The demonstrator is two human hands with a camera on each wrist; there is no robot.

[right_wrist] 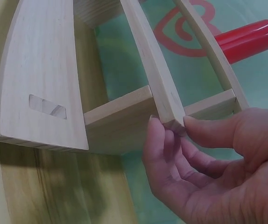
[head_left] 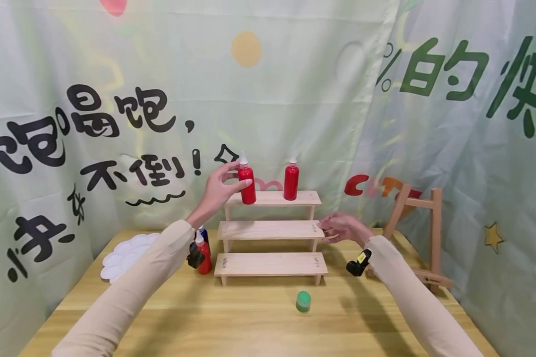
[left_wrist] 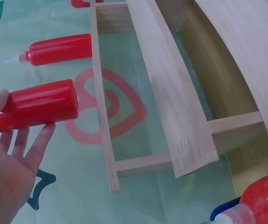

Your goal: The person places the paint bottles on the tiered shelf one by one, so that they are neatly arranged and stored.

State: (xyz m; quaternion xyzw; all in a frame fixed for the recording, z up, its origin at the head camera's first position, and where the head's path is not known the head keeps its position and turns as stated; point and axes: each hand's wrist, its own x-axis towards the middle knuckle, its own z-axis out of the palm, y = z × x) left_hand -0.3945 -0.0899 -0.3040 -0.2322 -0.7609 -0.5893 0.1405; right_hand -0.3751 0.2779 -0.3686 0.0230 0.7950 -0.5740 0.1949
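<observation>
My left hand [head_left: 219, 192] holds a red squeeze bottle [head_left: 247, 186] with a white nozzle, upright over the left part of the top step of a three-tier wooden shelf [head_left: 270, 267]. In the left wrist view, a gap shows between the base of this bottle [left_wrist: 45, 105] and the top board [left_wrist: 101, 112]. A second red bottle [head_left: 291, 183] stands on the top step, right of centre. At the right end of the middle step [head_left: 270, 230], my right hand [head_left: 345, 227] pinches the board's corner [right_wrist: 173, 119] between thumb and fingers.
Left of the shelf stand another red bottle [head_left: 203, 259] and a blue one [head_left: 204, 233], partly hidden. A white palette [head_left: 127, 253] lies at the table's left. A small green jar [head_left: 303, 301] sits in front; a wooden easel [head_left: 435, 233] stands at right.
</observation>
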